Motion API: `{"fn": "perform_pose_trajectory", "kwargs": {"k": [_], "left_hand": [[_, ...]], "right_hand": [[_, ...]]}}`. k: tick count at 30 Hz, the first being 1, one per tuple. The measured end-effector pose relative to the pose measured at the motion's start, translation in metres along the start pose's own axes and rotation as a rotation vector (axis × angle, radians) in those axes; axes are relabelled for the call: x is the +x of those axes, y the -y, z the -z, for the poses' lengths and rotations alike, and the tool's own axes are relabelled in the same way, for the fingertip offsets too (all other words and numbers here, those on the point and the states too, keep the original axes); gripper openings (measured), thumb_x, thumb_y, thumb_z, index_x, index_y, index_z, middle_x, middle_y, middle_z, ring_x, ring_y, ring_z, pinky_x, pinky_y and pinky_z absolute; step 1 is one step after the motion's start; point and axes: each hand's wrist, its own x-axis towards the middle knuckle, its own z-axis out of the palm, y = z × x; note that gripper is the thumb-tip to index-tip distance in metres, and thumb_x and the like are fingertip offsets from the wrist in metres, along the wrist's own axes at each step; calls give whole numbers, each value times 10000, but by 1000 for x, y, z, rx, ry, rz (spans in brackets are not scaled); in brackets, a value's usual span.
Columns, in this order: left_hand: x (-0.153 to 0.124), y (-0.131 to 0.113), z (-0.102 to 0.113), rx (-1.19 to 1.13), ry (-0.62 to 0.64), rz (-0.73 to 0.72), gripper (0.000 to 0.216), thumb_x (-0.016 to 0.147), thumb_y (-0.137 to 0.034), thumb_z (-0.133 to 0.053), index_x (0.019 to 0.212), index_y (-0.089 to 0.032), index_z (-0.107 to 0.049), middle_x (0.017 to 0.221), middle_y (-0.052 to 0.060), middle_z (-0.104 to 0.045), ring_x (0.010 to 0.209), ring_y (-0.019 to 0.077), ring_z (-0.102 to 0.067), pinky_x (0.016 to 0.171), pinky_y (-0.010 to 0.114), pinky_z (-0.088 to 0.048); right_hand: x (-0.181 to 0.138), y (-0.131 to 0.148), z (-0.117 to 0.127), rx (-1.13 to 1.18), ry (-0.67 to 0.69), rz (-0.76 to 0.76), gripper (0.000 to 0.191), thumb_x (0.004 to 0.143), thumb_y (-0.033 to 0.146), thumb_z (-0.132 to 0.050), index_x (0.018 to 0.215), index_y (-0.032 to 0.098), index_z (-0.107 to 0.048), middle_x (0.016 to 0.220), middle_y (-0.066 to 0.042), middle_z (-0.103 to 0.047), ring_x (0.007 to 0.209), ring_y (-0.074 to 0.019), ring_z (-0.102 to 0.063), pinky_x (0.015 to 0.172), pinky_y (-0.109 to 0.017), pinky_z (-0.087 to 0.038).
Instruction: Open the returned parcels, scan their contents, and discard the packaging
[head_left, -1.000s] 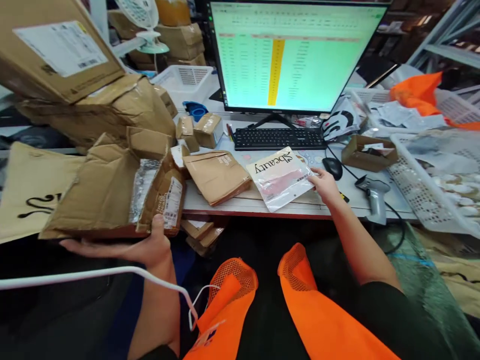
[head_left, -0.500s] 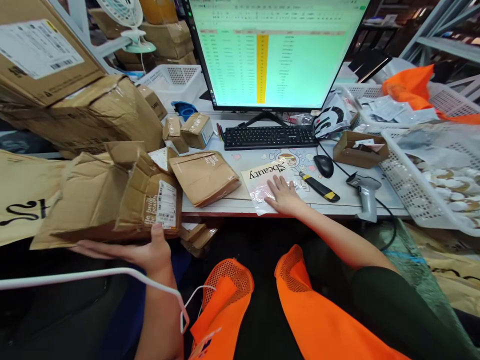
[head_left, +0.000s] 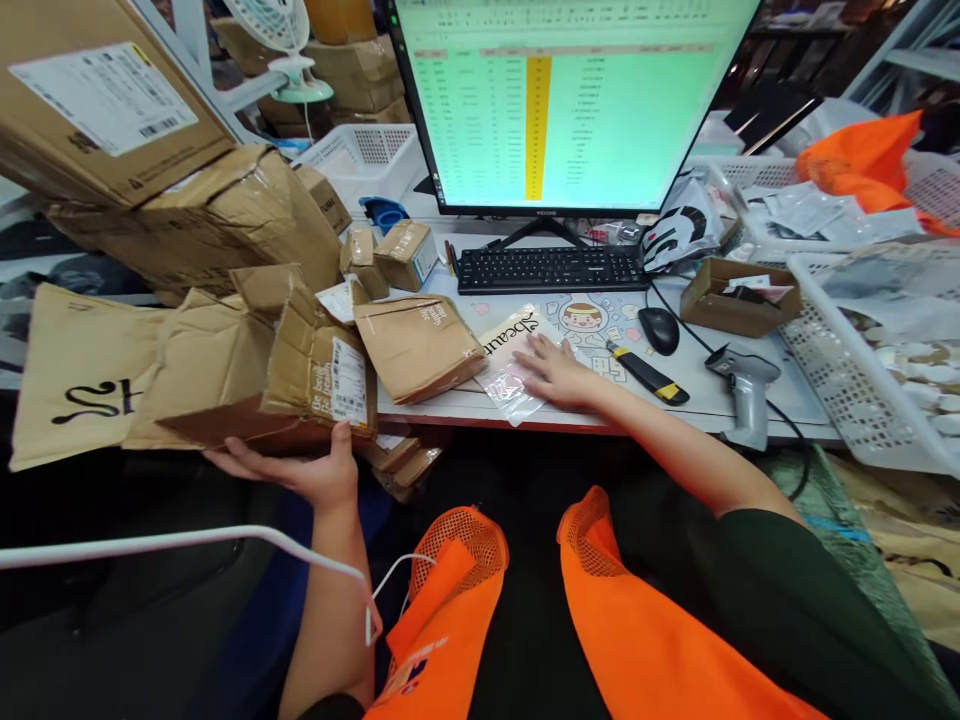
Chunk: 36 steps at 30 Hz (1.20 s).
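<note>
My left hand (head_left: 311,475) is under an opened cardboard box (head_left: 214,360), holding it with the thumb up the labelled front side and the fingers beneath. The box is tilted and its flaps stand up. A kraft paper bag (head_left: 82,385) with black print lies against its left side. My right hand (head_left: 553,372) lies flat with fingers spread on a clear plastic bag (head_left: 514,385) with black lettering, at the desk's front edge. Left of that bag lies a brown cardboard mailer (head_left: 420,345). A yellow and black utility knife (head_left: 646,375) rests to the right of my right hand.
A keyboard (head_left: 551,270), mouse (head_left: 660,330), barcode scanner (head_left: 744,395) and small open box (head_left: 739,298) sit on the desk before a monitor (head_left: 562,110). White baskets (head_left: 855,370) stand at right, stacked cartons (head_left: 202,215) at left. A white cable (head_left: 187,540) crosses in front of my left forearm.
My right hand has slid left with the plastic bag, which now lies turned, nearer the mailer. My left hand and the box have risen a little. The view has shifted slightly.
</note>
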Motion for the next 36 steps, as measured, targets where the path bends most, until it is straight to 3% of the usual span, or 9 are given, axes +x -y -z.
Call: {"fn": "perform_pose_trajectory", "kwargs": {"k": [5,7,9,13,16,19,25,32,36], "left_hand": [[-11,20,6,73,-54,-127,1207,795,-713,-682,1631,-132,-34,1761,331,20,1694,463,-17,1368,652,-114],[-18,14,5,32,-225,-269,1052,793,-663,-621,1593,-161,-157,1721,285,-134,1663,472,-127,1354,671,-154],[-21,-18,-3,-120,-247,-480,749,830,-561,-607,1470,-246,-377,1577,187,-398,1573,441,-331,1322,668,-263],[8,-146,-49,-385,424,-738,231,998,-370,-556,1189,-289,-657,1288,83,-688,1361,303,-606,1217,504,-477],[53,-238,-116,-307,733,-727,354,1061,-380,-466,1261,-231,-717,1283,98,-719,1271,261,-654,1176,423,-506],[89,-280,-191,117,1018,-605,481,1077,-376,-450,1488,-208,-634,1527,124,-605,1427,276,-567,1240,393,-449],[101,-263,-273,394,1176,-470,740,1010,-476,-589,1653,-131,-464,1765,228,-306,1661,436,-230,1339,578,-286],[102,-245,-298,445,1305,-432,842,991,-582,-580,1735,-274,-335,1846,120,-142,1702,403,-137,1355,554,-268],[108,-237,-300,464,1287,-377,829,967,-581,-596,1707,-263,-400,1822,144,-216,1672,454,-215,1328,571,-323]], "right_hand": [[-43,-103,35,-120,-508,-406,586,1038,450,-563,1528,137,-639,1729,-233,-385,1607,-480,-312,1262,-802,-217],[-59,-142,41,-120,-608,-597,590,1005,430,-591,1476,83,-668,1673,-278,-439,1554,-494,-390,1242,-752,-319],[-67,-167,40,-81,-616,-675,617,985,431,-606,1488,78,-659,1645,-286,-467,1490,-484,-481,1214,-671,-420],[-65,-181,24,-113,-637,-640,616,969,367,-576,1519,97,-647,1625,-264,-504,1404,-451,-573,1181,-598,-486],[-63,-184,14,-150,-738,-566,604,935,362,-596,1475,109,-687,1589,-234,-551,1381,-425,-590,1181,-565,-496],[-66,-188,8,-135,-806,-511,585,918,396,-602,1420,122,-724,1524,-215,-608,1357,-406,-608,1166,-548,-516],[-69,-192,3,-111,-882,-484,556,913,376,-555,1367,118,-746,1466,-214,-645,1325,-383,-630,1173,-541,-516],[-62,-204,-2,-150,-883,-556,607,885,370,-561,1407,80,-667,1462,-250,-628,1333,-403,-604,1176,-566,-497],[-60,-208,-1,-136,-890,-563,564,863,375,-570,1343,95,-660,1381,-248,-661,1279,-394,-620,1146,-556,-511]]}}
